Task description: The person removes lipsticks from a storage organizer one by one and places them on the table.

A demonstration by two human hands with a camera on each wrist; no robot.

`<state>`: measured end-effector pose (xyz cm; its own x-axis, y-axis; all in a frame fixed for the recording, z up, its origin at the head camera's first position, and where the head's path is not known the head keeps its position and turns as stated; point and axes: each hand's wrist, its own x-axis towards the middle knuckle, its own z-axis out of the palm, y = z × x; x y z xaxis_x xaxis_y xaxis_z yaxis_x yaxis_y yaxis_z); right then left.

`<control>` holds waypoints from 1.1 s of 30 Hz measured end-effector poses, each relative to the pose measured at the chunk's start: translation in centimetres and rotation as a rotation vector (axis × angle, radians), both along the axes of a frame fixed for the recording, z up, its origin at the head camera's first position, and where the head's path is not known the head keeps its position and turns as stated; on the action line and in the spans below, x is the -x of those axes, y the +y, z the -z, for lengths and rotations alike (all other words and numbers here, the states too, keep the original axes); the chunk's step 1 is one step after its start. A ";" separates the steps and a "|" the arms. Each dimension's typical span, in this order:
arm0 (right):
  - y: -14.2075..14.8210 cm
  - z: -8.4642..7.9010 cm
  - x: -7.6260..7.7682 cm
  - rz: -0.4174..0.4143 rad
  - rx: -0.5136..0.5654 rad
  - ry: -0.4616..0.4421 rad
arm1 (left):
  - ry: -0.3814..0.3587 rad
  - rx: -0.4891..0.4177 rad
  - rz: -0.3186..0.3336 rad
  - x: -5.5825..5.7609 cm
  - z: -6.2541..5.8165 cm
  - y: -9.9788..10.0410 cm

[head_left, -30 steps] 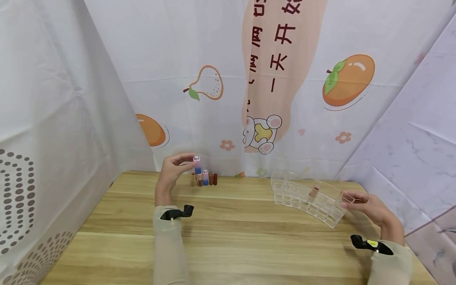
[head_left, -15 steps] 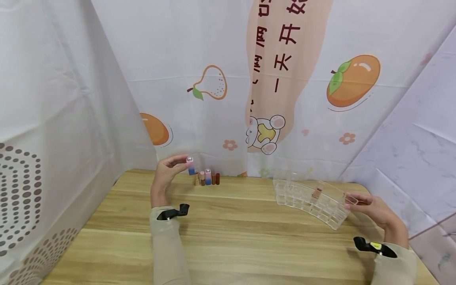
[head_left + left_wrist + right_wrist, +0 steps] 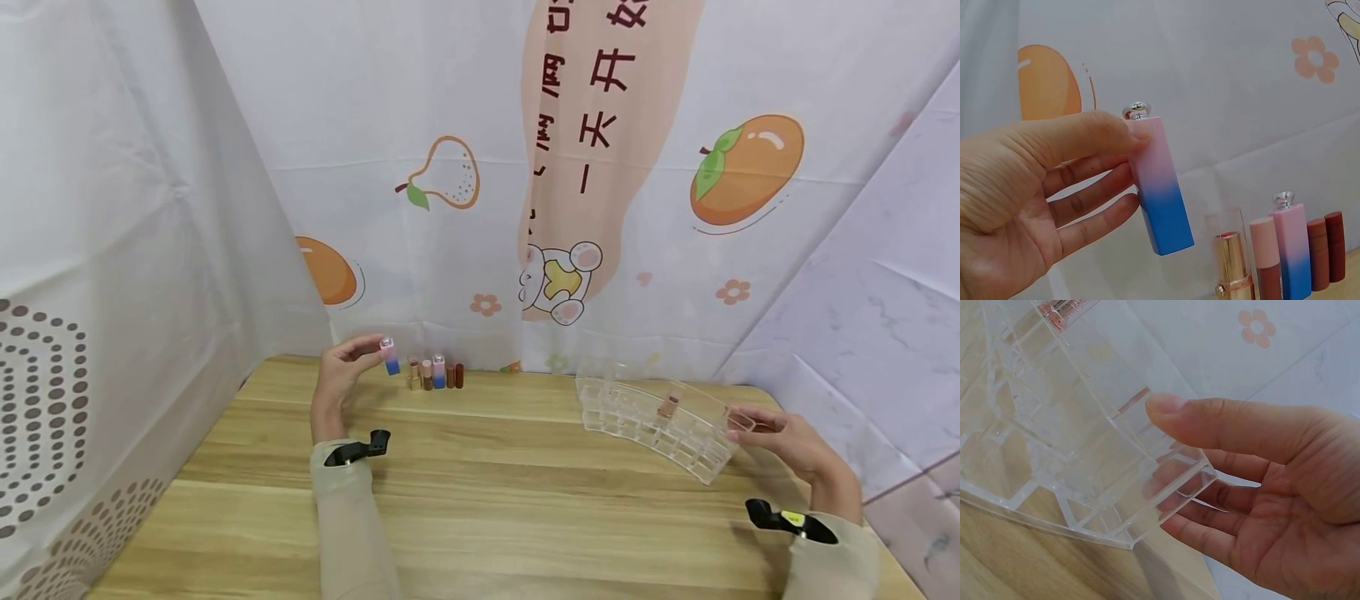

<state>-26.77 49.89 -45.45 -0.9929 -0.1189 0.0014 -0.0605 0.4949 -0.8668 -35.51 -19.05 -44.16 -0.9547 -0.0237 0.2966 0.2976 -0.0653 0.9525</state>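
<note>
My left hand (image 3: 341,372) pinches a lipstick tube (image 3: 1159,184) between thumb and fingers, pink fading to blue with a silver knob on top. It hangs slightly tilted, left of a row of lipsticks. In that row are a gold lipstick (image 3: 1230,265) under a clear cap, a pink-capped tube (image 3: 1264,250), a second pink-and-blue tube (image 3: 1291,250) and two dark red-brown tubes (image 3: 1318,253). On the right, my right hand (image 3: 787,442) grips the end of a clear tiered lipstick organizer (image 3: 637,421), thumb on its upper edge. One brownish tube (image 3: 668,406) stands in a slot.
The wooden table (image 3: 540,517) ends at a white printed curtain (image 3: 450,275) just behind the lipsticks and organizer. More cloth hangs at the left and right sides.
My left hand has moved left with the pink-and-blue tube, away from above the row, and the tube has tilted. The right hand keeps its grip on the organizer. The head view has shifted slightly.
</note>
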 end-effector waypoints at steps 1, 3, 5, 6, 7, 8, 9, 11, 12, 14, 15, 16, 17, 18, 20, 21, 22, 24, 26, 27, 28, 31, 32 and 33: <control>0.0 0.0 0.0 0.000 0.005 -0.002 | -0.009 0.007 -0.003 0.0 0.1 0.0; 0.0 0.0 0.0 0.000 0.009 -0.005 | -0.032 0.020 -0.013 0.3 0.6 -0.2; -0.1 -0.1 0.0 -0.002 0.007 -0.011 | -0.058 0.020 -0.028 0.7 1.4 -0.3; -0.1 -0.1 0.0 -0.001 0.004 -0.013 | -0.074 0.025 -0.035 0.9 1.8 -0.4; -0.1 -0.2 0.0 0.000 0.001 -0.014 | -0.090 0.027 -0.040 1.2 2.1 -0.4; -0.2 -0.2 0.0 0.001 -0.003 -0.015 | -0.101 0.026 -0.043 1.4 2.5 -0.5; -0.2 -0.2 0.0 0.004 -0.007 -0.014 | -0.114 0.020 -0.051 1.6 2.8 -0.5; -0.2 -0.3 0.0 0.006 -0.014 -0.013 | -0.134 0.017 -0.061 1.8 3.3 -0.5; -0.2 -0.3 0.0 0.006 -0.016 -0.012 | -0.139 0.023 -0.067 1.9 3.5 -0.4; -0.1 -0.2 0.0 0.006 -0.009 -0.013 | -0.146 0.031 -0.076 2.0 3.7 -0.3; -0.1 -0.2 -0.1 0.006 -0.004 -0.014 | -0.149 0.036 -0.081 2.1 3.8 -0.3; -0.1 -0.2 -0.1 0.003 0.000 -0.015 | -0.148 0.041 -0.083 2.1 4.0 -0.3; -0.1 -0.1 -0.1 0.001 0.006 -0.017 | -0.148 0.044 -0.085 2.1 4.0 -0.2; -0.1 -0.1 -0.1 -0.001 0.011 -0.017 | -0.148 0.045 -0.084 2.1 4.1 -0.2; -0.1 -0.1 -0.1 -0.002 0.018 -0.018 | -0.147 0.049 -0.079 2.2 4.3 -0.1; -0.1 0.0 -0.1 -0.001 0.021 -0.020 | -0.147 0.044 -0.081 2.2 4.4 0.0; -0.1 -0.1 -0.1 -0.001 0.022 -0.022 | -0.150 0.042 -0.084 2.2 4.4 0.1; -0.1 -0.1 -0.1 0.000 0.020 -0.027 | -0.159 0.042 -0.085 2.3 4.5 0.2; -0.1 -0.2 -0.1 0.001 0.013 -0.030 | -0.177 0.044 -0.086 2.2 4.4 0.3; -0.1 -0.2 -0.1 0.004 0.009 -0.028 | -0.187 0.043 -0.084 2.2 4.3 0.3; -0.1 -0.2 -0.1 0.004 0.003 -0.027 | -0.197 0.041 -0.082 2.1 4.2 0.4; -0.1 -0.2 -0.1 0.009 -0.007 -0.023 | -0.223 0.045 -0.070 1.7 3.6 0.5; -0.1 -0.2 -0.1 0.010 -0.010 -0.022 | -0.229 0.045 -0.068 1.6 3.4 0.5; -0.1 -0.1 -0.1 0.012 -0.012 -0.023 | -0.236 0.051 -0.065 1.4 3.2 0.6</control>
